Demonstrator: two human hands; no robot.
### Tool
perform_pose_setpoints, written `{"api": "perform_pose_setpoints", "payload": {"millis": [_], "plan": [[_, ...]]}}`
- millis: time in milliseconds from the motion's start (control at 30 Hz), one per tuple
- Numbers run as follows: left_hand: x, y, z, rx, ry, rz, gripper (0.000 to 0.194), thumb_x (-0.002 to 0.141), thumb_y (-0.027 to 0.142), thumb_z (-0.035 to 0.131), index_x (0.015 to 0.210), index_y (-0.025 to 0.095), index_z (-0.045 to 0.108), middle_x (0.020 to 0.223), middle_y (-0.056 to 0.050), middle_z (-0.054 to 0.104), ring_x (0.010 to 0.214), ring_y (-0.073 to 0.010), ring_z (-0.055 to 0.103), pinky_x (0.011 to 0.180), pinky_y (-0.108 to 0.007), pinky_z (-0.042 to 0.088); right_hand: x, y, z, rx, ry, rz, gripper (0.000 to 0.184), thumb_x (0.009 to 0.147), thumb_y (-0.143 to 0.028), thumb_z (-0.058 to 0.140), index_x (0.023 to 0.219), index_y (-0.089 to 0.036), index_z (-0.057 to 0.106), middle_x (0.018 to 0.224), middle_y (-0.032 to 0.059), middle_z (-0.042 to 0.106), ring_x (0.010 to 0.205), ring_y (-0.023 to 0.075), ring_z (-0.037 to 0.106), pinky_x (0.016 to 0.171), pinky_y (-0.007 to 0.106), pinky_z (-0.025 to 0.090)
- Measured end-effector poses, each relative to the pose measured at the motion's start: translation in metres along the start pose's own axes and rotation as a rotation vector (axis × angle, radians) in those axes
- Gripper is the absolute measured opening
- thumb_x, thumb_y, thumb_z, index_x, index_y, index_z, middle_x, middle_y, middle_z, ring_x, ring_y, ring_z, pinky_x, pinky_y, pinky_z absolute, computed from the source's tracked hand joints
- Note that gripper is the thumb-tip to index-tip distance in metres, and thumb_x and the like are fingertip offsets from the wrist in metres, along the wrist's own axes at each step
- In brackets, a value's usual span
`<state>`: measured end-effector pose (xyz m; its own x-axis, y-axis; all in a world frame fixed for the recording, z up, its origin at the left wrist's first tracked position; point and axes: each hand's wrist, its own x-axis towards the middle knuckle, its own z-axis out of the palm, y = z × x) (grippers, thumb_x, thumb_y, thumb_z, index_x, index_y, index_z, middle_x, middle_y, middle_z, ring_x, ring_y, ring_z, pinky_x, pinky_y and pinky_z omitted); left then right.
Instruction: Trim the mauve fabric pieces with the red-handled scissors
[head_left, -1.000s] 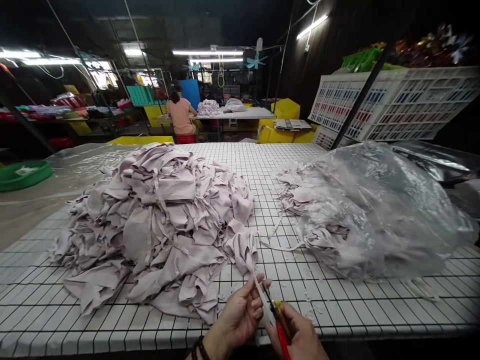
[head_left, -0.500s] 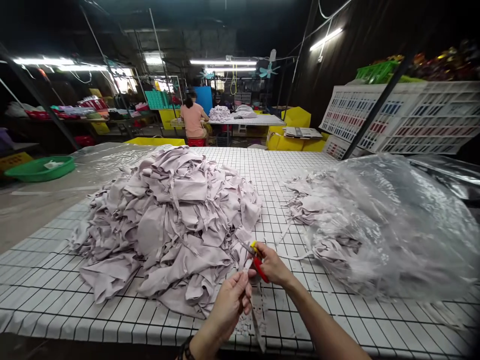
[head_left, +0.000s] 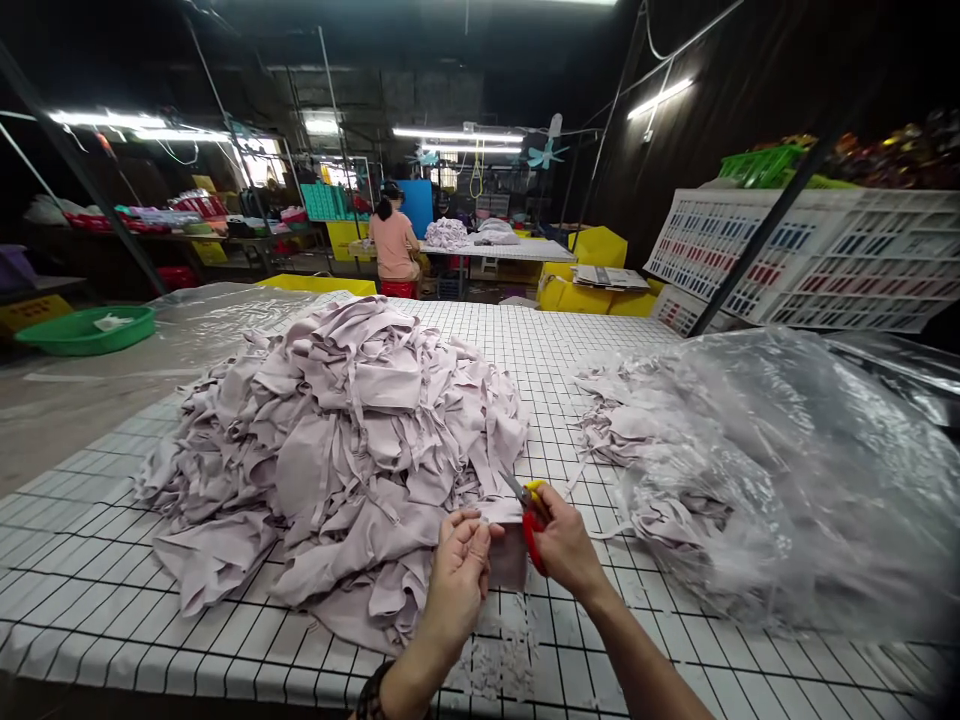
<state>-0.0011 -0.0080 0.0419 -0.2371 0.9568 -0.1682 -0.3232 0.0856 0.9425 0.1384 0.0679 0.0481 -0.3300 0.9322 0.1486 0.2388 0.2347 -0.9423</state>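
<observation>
My left hand (head_left: 461, 570) pinches the edge of a pale mauve garment piece (head_left: 511, 558) between thumb and fingers. The piece spans toward my right hand and hangs below it. My right hand (head_left: 570, 545) is wrapped round a pair of scissors (head_left: 534, 540) with red and yellow handles, the blades pointing up and left above the fabric. Whether the right fingers also grip the cloth I cannot tell. Left of both hands rises a large heap of the same mauve pieces (head_left: 382, 385). Small cut scraps (head_left: 501, 660) are scattered on the cloth below.
A white cloth with black grid lines (head_left: 585, 640) covers the table. At right lies a clear plastic bag (head_left: 795, 490) with more mauve pieces. A green basin (head_left: 86, 330) stands far left, white crates (head_left: 810, 250) at right. A person in pink (head_left: 394, 245) sits beyond.
The view has shifted slightly. My right hand with the scissors has moved right, away from my left hand. A narrow hanging strip is gone from view, and a wider fabric panel spans between the hands.
</observation>
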Motion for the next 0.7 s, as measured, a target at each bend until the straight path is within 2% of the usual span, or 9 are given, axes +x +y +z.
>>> {"api": "perform_pose_setpoints", "payload": {"millis": [67, 100, 133, 200, 267, 333, 500, 600, 700], "plan": [[-0.001, -0.003, -0.001, 0.049, 0.008, 0.051, 0.035, 0.081, 0.047, 0.061, 0.085, 0.013, 0.068, 0.118, -0.010, 0.054, 0.042, 0.0005, 0.039, 0.039, -0.019, 0.034, -0.009, 0.009, 0.002, 0.044, -0.029, 0.058, 0.012, 0.074, -0.027, 0.059, 0.079, -0.022, 0.050, 0.066, -0.0036, 0.053, 0.059, 0.0130, 0.048, 0.053, 0.021, 0.039], [-0.002, -0.003, -0.001, 0.040, -0.022, 0.058, 0.034, 0.082, 0.046, 0.060, 0.085, 0.013, 0.069, 0.120, -0.011, 0.053, 0.042, 0.0002, 0.040, 0.038, -0.019, 0.035, -0.013, 0.012, 0.002, 0.053, -0.044, 0.077, 0.013, 0.075, -0.029, 0.060, 0.080, -0.021, 0.051, 0.068, -0.0030, 0.054, 0.060, 0.0134, 0.048, 0.053, 0.022, 0.039], [-0.002, -0.003, -0.001, 0.004, -0.068, 0.040, 0.033, 0.083, 0.045, 0.060, 0.086, 0.013, 0.069, 0.117, -0.011, 0.056, 0.043, -0.0009, 0.041, 0.039, -0.019, 0.035, -0.017, 0.013, 0.001, 0.057, -0.059, 0.091, 0.014, 0.075, -0.030, 0.061, 0.081, -0.021, 0.052, 0.069, -0.0023, 0.055, 0.061, 0.0137, 0.049, 0.053, 0.022, 0.039], [-0.003, -0.002, 0.001, -0.099, -0.153, -0.002, 0.032, 0.084, 0.044, 0.058, 0.090, 0.013, 0.068, 0.096, -0.009, 0.064, 0.047, -0.0049, 0.047, 0.043, -0.019, 0.038, -0.022, 0.013, -0.004, 0.045, -0.102, 0.127, 0.017, 0.075, -0.032, 0.063, 0.082, -0.020, 0.053, 0.070, -0.0018, 0.055, 0.061, 0.0137, 0.049, 0.054, 0.022, 0.039], [-0.003, -0.002, 0.003, -0.167, -0.194, -0.028, 0.032, 0.086, 0.042, 0.056, 0.092, 0.012, 0.066, 0.077, -0.006, 0.065, 0.056, -0.0097, 0.055, 0.053, -0.020, 0.044, -0.028, 0.010, -0.015, 0.001, -0.135, 0.164, 0.018, 0.074, -0.032, 0.065, 0.082, -0.020, 0.054, 0.068, -0.0031, 0.053, 0.060, 0.0128, 0.047, 0.054, 0.022, 0.039], [-0.002, -0.004, 0.003, -0.158, -0.200, -0.021, 0.032, 0.087, 0.042, 0.055, 0.090, 0.012, 0.065, 0.073, -0.006, 0.066, 0.065, -0.0133, 0.060, 0.065, -0.024, 0.047, -0.034, 0.007, -0.028, -0.105, -0.150, 0.171, 0.020, 0.072, -0.033, 0.067, 0.076, -0.021, 0.051, 0.065, -0.0050, 0.049, 0.058, 0.0119, 0.044, 0.054, 0.022, 0.037], [-0.003, -0.004, 0.001, 0.110, -0.215, 0.116, 0.030, 0.090, 0.041, 0.051, 0.081, 0.015, 0.061, 0.078, -0.005, 0.060, 0.071, -0.0156, 0.058, 0.069, -0.026, 0.046, -0.052, -0.005, -0.050, -0.443, -0.194, 0.090, 0.032, 0.065, -0.038, 0.074, 0.070, -0.022, 0.047, 0.069, -0.0040, 0.053, 0.063, 0.0142, 0.045, 0.057, 0.024, 0.034], [-0.005, -0.001, 0.000, 0.309, -0.242, 0.228, 0.030, 0.093, 0.037, 0.047, 0.076, 0.016, 0.060, 0.075, -0.003, 0.054, 0.072, -0.0153, 0.054, 0.068, -0.025, 0.044, -0.057, -0.012, -0.048, -0.517, -0.197, 0.085, 0.036, 0.062, -0.044, 0.076, 0.073, -0.023, 0.049, 0.073, -0.0023, 0.057, 0.065, 0.0160, 0.048, 0.059, 0.025, 0.035], [-0.008, 0.001, 0.000, 0.376, -0.291, 0.240, 0.028, 0.094, 0.035, 0.044, 0.078, 0.017, 0.060, 0.077, -0.003, 0.053, 0.071, -0.0147, 0.053, 0.068, -0.024, 0.043, -0.057, -0.017, -0.042, -0.567, -0.186, 0.078, 0.037, 0.062, -0.046, 0.075, 0.074, -0.023, 0.049, 0.074, -0.0014, 0.058, 0.066, 0.0169, 0.050, 0.059, 0.026, 0.035]]}}
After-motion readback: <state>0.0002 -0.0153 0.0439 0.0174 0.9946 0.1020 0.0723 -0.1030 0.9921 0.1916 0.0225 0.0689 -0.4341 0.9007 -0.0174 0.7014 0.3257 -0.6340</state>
